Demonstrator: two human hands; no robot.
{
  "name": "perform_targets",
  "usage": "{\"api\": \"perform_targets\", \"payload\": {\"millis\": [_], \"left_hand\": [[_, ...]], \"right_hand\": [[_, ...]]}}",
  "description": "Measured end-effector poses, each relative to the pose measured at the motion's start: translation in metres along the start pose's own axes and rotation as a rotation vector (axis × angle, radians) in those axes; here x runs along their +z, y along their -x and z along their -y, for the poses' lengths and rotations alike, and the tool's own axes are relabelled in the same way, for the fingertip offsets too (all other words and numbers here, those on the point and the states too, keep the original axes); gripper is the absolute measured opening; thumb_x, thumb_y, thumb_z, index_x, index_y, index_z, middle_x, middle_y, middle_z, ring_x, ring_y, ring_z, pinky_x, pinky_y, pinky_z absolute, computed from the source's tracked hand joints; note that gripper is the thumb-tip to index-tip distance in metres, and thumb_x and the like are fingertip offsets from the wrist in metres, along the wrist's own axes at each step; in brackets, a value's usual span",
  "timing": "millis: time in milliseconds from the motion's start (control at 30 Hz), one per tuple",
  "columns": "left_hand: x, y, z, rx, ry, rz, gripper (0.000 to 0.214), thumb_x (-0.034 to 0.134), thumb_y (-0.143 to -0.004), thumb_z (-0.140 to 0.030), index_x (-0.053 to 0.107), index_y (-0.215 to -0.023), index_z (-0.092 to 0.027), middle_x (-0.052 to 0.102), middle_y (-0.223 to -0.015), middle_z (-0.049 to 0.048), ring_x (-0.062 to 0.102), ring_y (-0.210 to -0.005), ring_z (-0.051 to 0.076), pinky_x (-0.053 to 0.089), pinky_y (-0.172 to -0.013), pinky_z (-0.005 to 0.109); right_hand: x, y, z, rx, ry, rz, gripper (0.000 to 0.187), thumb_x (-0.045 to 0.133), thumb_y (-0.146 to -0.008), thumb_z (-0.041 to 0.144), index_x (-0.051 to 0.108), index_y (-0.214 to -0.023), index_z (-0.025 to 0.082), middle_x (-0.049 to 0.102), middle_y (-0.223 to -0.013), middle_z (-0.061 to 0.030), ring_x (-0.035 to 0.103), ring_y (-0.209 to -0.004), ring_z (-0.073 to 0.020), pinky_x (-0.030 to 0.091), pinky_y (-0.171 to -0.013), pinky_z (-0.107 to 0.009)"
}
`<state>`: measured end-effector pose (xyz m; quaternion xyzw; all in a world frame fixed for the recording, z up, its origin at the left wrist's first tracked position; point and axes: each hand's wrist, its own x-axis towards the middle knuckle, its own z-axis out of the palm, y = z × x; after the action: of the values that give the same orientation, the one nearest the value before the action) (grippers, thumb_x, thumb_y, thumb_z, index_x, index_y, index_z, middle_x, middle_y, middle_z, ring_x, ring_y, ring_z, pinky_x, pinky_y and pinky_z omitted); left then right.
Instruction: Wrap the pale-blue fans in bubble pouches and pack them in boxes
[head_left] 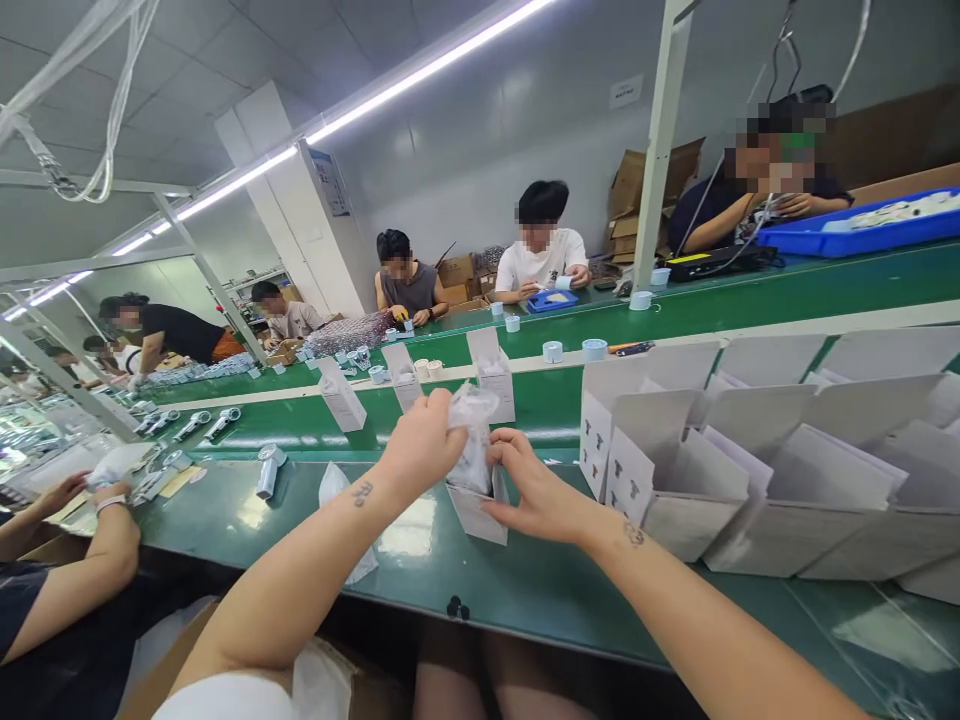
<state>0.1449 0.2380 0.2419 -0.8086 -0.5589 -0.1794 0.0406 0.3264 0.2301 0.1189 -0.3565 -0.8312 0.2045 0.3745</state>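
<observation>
Directly in front of me a small white box (478, 518) stands on the green bench with its top open. A clear plastic bag (471, 455) with something pale inside sticks up out of it; its contents are blurred. My left hand (426, 432) is closed around the upper part of the bag. At the box's right side, my right hand (529, 488) grips the box wall between thumb and fingers, with the fingertips close to the bag. Another bagged item (335, 487) lies on the bench, partly behind my left forearm.
Several open white boxes (697, 515) stand packed in rows at the right. Behind my hands, a green conveyor belt (300, 410) carries a few open boxes (342, 395). A pale blue handheld device (268, 472) lies left. A co-worker's hands (112, 490) are at the far left; several people sit opposite.
</observation>
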Motion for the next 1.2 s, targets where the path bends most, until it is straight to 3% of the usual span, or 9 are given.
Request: {"api": "perform_targets", "payload": {"millis": [100,200,333,500,567,633,800,967,1200], "left_hand": [[0.021,-0.002,-0.010,-0.037,-0.100,-0.112,0.016,0.045,-0.088,-0.018,0.051,-0.102,-0.016,0.060,-0.100,0.0123,0.064,-0.085,0.026,0.050,-0.069,0.034],[0.041,0.006,-0.017,0.045,-0.157,-0.138,0.018,0.044,-0.091,-0.022,0.050,-0.107,-0.016,0.058,-0.107,0.0136,0.065,-0.086,0.024,0.052,-0.067,0.032],[0.045,0.015,-0.020,0.137,-0.119,0.022,0.024,0.040,-0.097,-0.028,0.051,-0.114,-0.015,0.058,-0.113,0.0146,0.065,-0.088,0.023,0.052,-0.069,0.032],[0.031,0.026,-0.001,0.306,-0.289,0.284,0.051,0.041,-0.095,-0.056,0.057,-0.121,-0.015,0.054,-0.135,0.0201,0.051,-0.119,0.037,0.045,-0.094,0.053],[0.033,0.033,0.012,0.362,-0.361,0.317,0.061,0.043,-0.091,-0.064,0.055,-0.130,-0.019,0.040,-0.151,0.0182,0.039,-0.132,0.043,0.039,-0.099,0.062],[0.039,0.036,0.025,0.409,-0.382,0.319,0.061,0.051,-0.090,-0.059,0.049,-0.137,-0.020,0.037,-0.155,0.0161,0.035,-0.135,0.042,0.042,-0.099,0.060],[0.057,0.033,0.044,0.564,-0.430,0.318,0.040,0.050,-0.095,-0.023,0.046,-0.133,-0.011,0.052,-0.137,0.0193,0.058,-0.111,0.030,0.056,-0.074,0.037],[0.067,0.038,0.040,0.563,-0.334,0.285,0.014,0.045,-0.096,-0.021,0.054,-0.105,-0.016,0.062,-0.103,0.0107,0.063,-0.085,0.023,0.054,-0.061,0.032],[0.092,0.041,0.028,0.514,-0.301,0.203,0.023,0.043,-0.087,-0.005,0.056,-0.098,-0.020,0.063,-0.093,0.0069,0.064,-0.081,0.022,0.052,-0.060,0.029]], "right_hand": [[0.004,0.000,-0.005,0.027,0.004,-0.026,0.038,0.063,-0.081,0.026,0.036,-0.107,0.025,0.034,-0.129,-0.0126,0.048,-0.124,-0.0304,0.049,-0.100,-0.051],[0.006,-0.001,-0.013,-0.023,-0.002,-0.054,0.044,0.063,-0.080,0.025,0.037,-0.116,0.025,0.037,-0.131,-0.0134,0.046,-0.127,-0.0326,0.043,-0.105,-0.055],[0.005,-0.002,-0.018,-0.050,-0.046,-0.067,0.063,0.063,-0.081,0.027,0.030,-0.135,0.026,0.039,-0.138,-0.0130,0.039,-0.134,-0.0335,0.038,-0.109,-0.057],[0.005,-0.001,-0.014,0.002,-0.083,-0.072,0.040,0.065,-0.082,0.026,0.039,-0.113,0.026,0.038,-0.127,-0.0101,0.046,-0.124,-0.0275,0.048,-0.101,-0.050],[0.005,0.000,-0.012,0.042,-0.116,-0.066,0.039,0.065,-0.081,0.026,0.038,-0.110,0.027,0.034,-0.130,-0.0090,0.046,-0.124,-0.0257,0.049,-0.100,-0.049],[0.004,0.000,-0.010,0.069,-0.138,-0.045,0.041,0.066,-0.081,0.026,0.038,-0.111,0.028,0.031,-0.134,-0.0083,0.043,-0.127,-0.0257,0.049,-0.101,-0.049],[0.002,-0.001,-0.008,0.106,-0.146,-0.043,0.040,0.066,-0.079,0.025,0.039,-0.108,0.028,0.031,-0.135,-0.0073,0.041,-0.131,-0.0258,0.046,-0.105,-0.051],[0.007,0.001,-0.005,0.078,-0.169,-0.116,0.042,0.063,-0.079,0.018,0.042,-0.113,0.029,0.033,-0.139,-0.0083,0.041,-0.133,-0.0242,0.045,-0.106,-0.048],[0.010,0.014,-0.004,0.028,-0.017,-0.217,0.059,0.054,-0.087,0.015,0.030,-0.139,0.031,0.018,-0.157,-0.0126,0.022,-0.149,-0.0294,0.041,-0.111,-0.054]]}}
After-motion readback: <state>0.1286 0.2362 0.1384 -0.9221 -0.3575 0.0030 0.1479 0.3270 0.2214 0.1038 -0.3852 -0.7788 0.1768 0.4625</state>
